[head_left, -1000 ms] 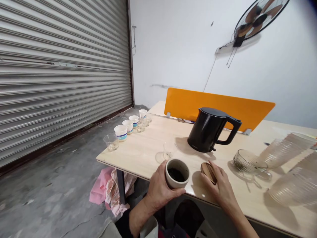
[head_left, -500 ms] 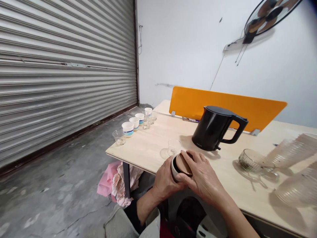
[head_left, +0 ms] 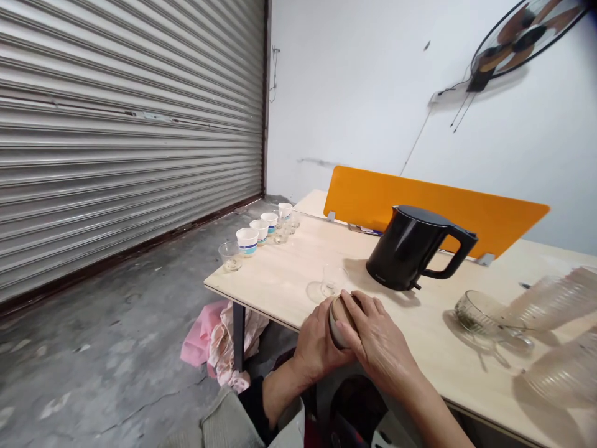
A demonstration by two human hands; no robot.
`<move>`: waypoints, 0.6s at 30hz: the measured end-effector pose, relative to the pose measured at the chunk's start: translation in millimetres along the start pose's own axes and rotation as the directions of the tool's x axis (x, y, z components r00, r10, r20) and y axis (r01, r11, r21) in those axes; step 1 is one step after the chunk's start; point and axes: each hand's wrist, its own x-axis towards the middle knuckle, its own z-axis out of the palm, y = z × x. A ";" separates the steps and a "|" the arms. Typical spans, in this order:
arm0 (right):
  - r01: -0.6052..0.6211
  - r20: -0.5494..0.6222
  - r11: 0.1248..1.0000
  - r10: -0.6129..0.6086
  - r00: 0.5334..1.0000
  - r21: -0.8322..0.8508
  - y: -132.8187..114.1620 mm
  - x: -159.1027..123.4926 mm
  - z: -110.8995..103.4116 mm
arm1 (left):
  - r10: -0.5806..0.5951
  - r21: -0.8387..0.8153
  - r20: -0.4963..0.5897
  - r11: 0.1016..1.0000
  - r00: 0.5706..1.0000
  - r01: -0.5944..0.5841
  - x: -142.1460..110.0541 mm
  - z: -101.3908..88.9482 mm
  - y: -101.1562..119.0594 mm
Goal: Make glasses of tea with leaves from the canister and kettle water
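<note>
My left hand (head_left: 317, 342) is wrapped around a small pale jar (head_left: 335, 331), held over the near table edge. My right hand (head_left: 383, 341) presses on its brown, wood-like lid (head_left: 345, 310), fingers over the top and thumb on the near side. The lid sits on the jar's mouth; the fingers hide much of both. Just beyond my hands stands a clear plastic cup (head_left: 332, 281). The black electric kettle (head_left: 408, 249) stands farther back to the right, its handle pointing right.
Paper cups (head_left: 247, 241) and clear cups (head_left: 231, 256) line the table's left edge. To the right are a glass cup (head_left: 476, 311) with dark bits inside and stacks of clear plastic cups (head_left: 555, 302). An orange divider (head_left: 438, 202) crosses behind the kettle. Pink cloth (head_left: 203, 336) lies below the table.
The lid was tilted with a dark gap open at the jar's mouth; now it lies down over the mouth and the gap is closed. The camera view has shifted slightly.
</note>
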 end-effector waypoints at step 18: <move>-0.439 -0.116 0.694 0.597 0.794 0.571 84.4 -79.9 46.8 | -0.247 -0.474 -0.123 0.866 0.961 0.161 12.4 -74.9 11.2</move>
